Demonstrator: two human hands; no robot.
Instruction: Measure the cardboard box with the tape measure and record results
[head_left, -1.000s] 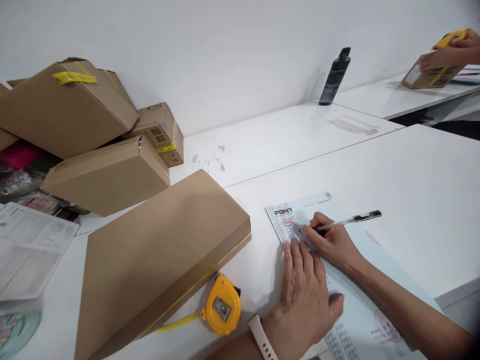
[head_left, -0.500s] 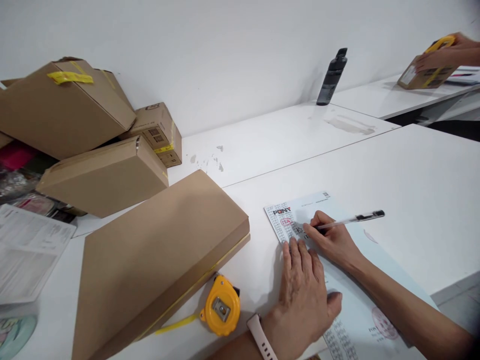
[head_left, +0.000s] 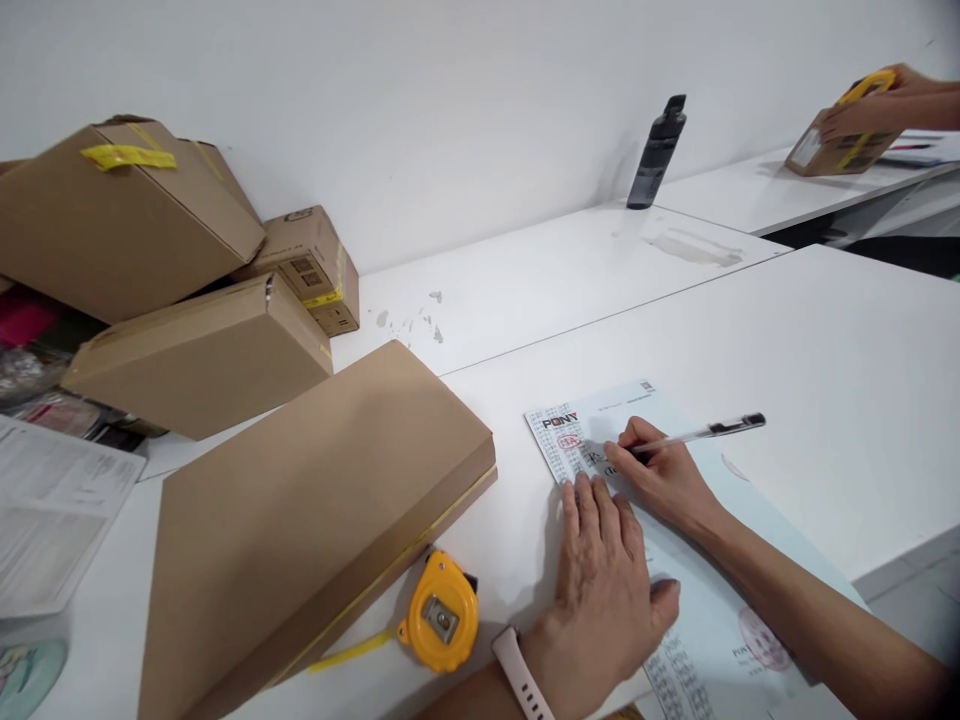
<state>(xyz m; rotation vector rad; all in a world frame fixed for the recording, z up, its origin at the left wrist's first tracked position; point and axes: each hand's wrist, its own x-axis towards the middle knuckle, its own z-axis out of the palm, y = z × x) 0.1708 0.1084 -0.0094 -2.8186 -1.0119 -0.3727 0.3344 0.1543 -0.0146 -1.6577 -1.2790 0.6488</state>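
Observation:
A pale blue printed form (head_left: 697, 540) lies on the white table (head_left: 810, 360) in front of me. My left hand (head_left: 607, 580) rests flat on the form, fingers stretched out and close together, a white watch strap on the wrist. My right hand (head_left: 664, 475) pinches a clear pen (head_left: 705, 432) with a black cap, its tip on the form near the red and black header. A yellow tape measure (head_left: 441, 612) lies to the left of my left wrist, its tape drawn out under a long flat cardboard box (head_left: 315, 510).
Several cardboard boxes (head_left: 187, 290) with yellow tape are piled at the left, with papers (head_left: 52, 510) beside them. A dark bottle (head_left: 654, 152) stands against the wall. At the far right another person's hands (head_left: 870, 105) hold a small box and a yellow tool.
My right hand and the pen have shifted slightly along the form's top lines. My left hand stays flat on the paper. The view has drifted a little to the right.

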